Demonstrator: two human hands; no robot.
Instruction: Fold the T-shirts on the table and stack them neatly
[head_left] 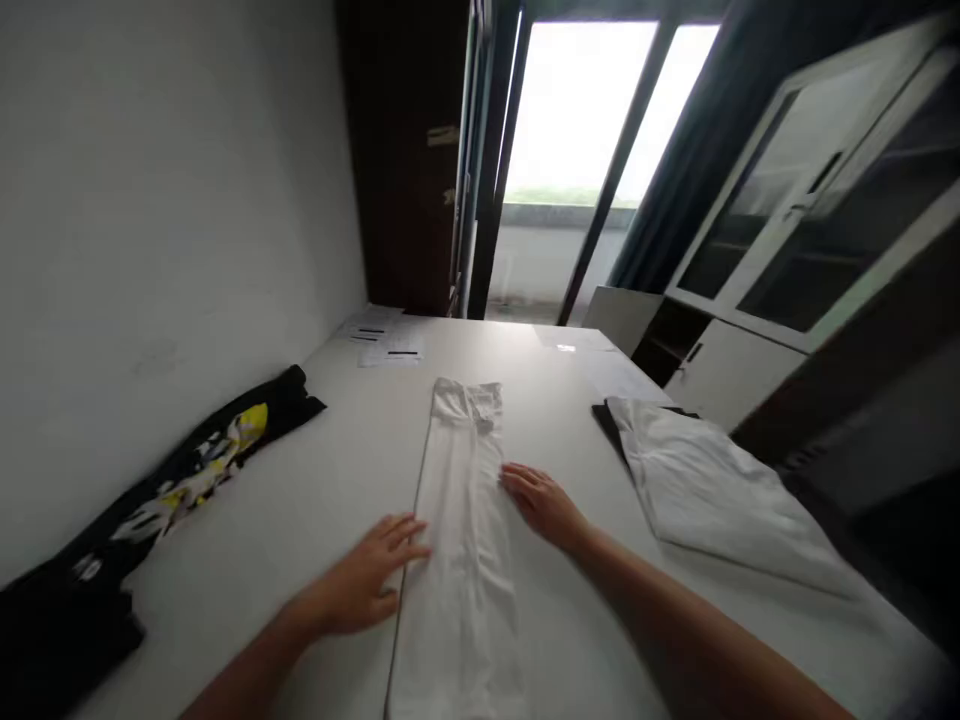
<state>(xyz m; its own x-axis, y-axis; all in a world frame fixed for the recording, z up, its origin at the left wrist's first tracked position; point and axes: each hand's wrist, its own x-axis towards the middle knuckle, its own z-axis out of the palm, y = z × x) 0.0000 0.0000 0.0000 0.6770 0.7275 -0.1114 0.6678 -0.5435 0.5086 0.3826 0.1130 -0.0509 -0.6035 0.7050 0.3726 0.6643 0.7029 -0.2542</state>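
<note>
A long white folded garment (465, 560), which looks like a pair of trousers, lies lengthwise on the white table (345, 450). Its far end shows gathered cloth and a small greyish detail; the near end runs out of the picture. On its left edge rests my left hand (367, 575), fingers spread and fingertips touching the cloth. My right hand (541, 500) lies flat against the right edge, a little farther up, its fingers stretched out and close together. Neither hand grips the cloth.
Along the wall at left lies a black garment (217, 460) with a yellow and white print. Another white folded garment (712, 490) lies on something dark at right. Paper sheets (391, 350) sit at the table's far left. Beyond stand a glass door and a white cabinet (750, 370).
</note>
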